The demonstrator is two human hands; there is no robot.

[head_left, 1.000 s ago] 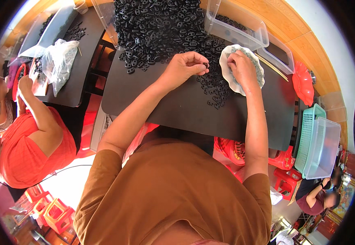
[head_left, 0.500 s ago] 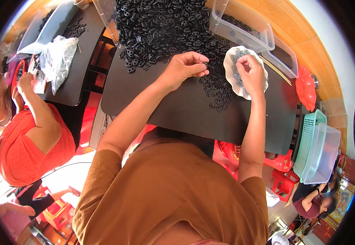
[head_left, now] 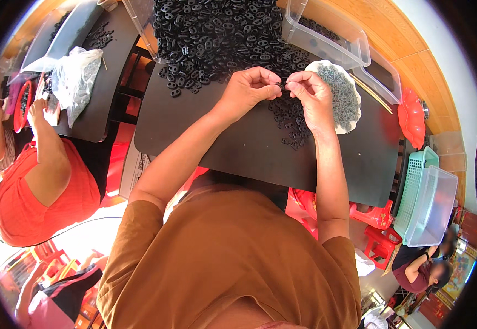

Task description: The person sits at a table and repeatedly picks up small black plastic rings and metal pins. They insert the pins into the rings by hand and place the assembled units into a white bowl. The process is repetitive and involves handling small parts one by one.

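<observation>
My left hand [head_left: 251, 90] is closed in a pinch on a small black plastic piece [head_left: 281, 86] above the near side of the heap. My right hand [head_left: 314, 98] meets it there, thumb and finger pressed together at the piece's right side. Whatever the right fingertips hold is too small to make out. Behind the hands spreads a large heap of black plastic two-holed pieces [head_left: 216, 41]. Smaller dark pieces [head_left: 290, 123] lie loose below the hands. A white scalloped plate [head_left: 353, 125] right of my right hand holds many tiny grey, metallic-looking parts [head_left: 341, 90].
Clear plastic bins [head_left: 331, 49] stand at the back right, beside thin sticks [head_left: 371, 93]. A red scalloped dish [head_left: 411, 118] and a green basket [head_left: 413, 186] are farther right. On the left, a person in red [head_left: 46, 186] works at another dark table [head_left: 104, 82] with a plastic bag [head_left: 76, 82].
My right hand has moved left from over the plate to meet my left hand, fingertips at the black piece. My left hand has stayed nearly in place.
</observation>
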